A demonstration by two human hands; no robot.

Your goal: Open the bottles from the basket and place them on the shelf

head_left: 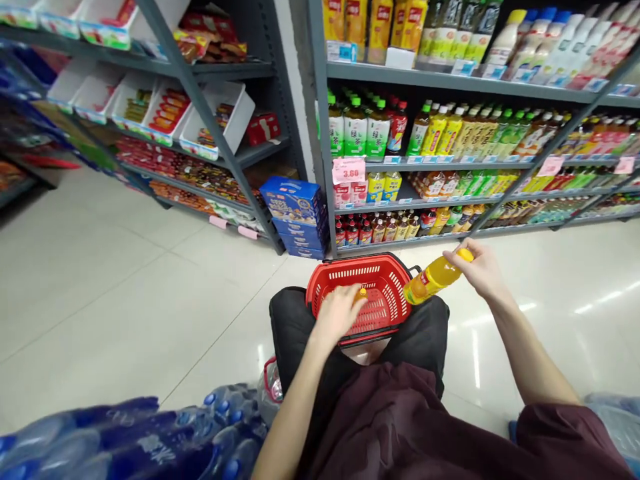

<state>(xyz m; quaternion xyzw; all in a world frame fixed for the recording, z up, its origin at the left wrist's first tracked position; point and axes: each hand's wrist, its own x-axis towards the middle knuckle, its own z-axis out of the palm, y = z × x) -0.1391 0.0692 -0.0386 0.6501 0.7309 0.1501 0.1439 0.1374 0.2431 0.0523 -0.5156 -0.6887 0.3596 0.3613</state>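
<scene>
As the head view shows, the right hand pinches an orange-drink bottle at its capped end, long axis slanting down-left toward the red shopping basket; the left hand, at a second bottle inside, has indeterminable grip.

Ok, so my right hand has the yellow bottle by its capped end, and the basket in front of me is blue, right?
Not quite: the basket is red, as the head view shows. Your right hand does have the yellow bottle by its capped end.
</scene>
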